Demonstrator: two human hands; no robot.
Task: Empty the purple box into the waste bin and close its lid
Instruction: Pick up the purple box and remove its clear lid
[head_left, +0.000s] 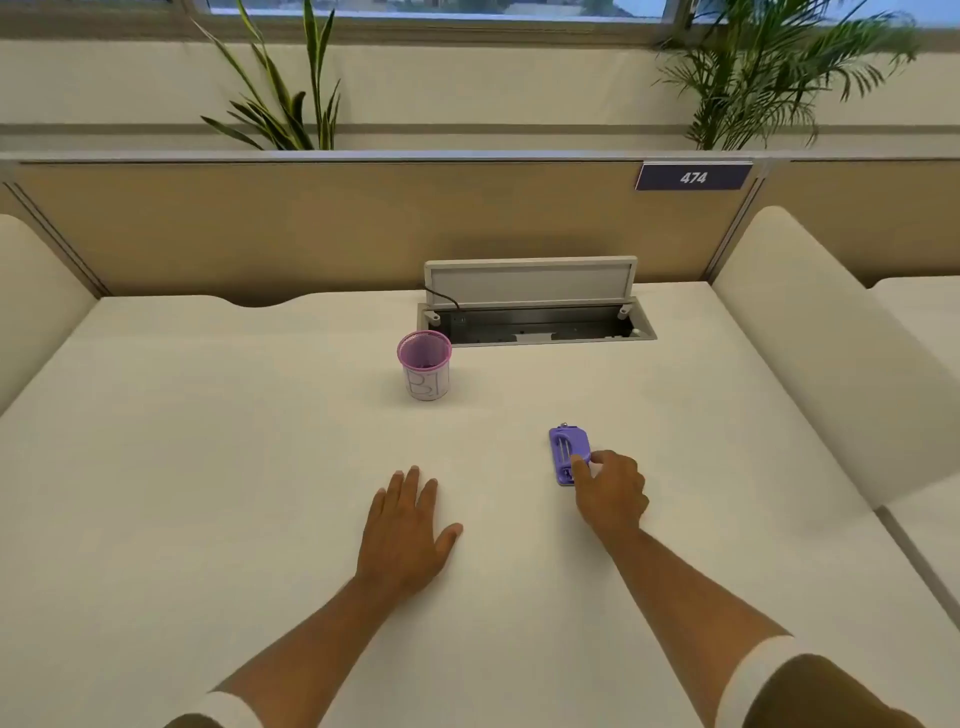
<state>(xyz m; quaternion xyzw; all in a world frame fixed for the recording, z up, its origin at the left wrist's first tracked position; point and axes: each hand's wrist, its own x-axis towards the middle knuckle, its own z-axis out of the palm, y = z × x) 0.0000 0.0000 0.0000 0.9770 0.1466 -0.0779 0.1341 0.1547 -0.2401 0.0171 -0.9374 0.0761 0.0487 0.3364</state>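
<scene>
A small flat purple box (567, 451) lies on the white desk, right of centre, with its lid down. My right hand (610, 491) rests at the box's near end, index finger and thumb touching its near right corner; the box stays on the desk. My left hand (410, 527) lies flat on the desk, palm down, fingers spread, holding nothing. The waste bin (424, 371), a small pink mesh cup with a white paper label, stands upright farther back and to the left of the box.
Behind the bin an open cable hatch (535, 322) is sunk into the desk, its lid tilted up. A tan partition (311, 223) with a sign reading 474 closes the far edge. Cream side panels (810, 332) flank the desk left and right.
</scene>
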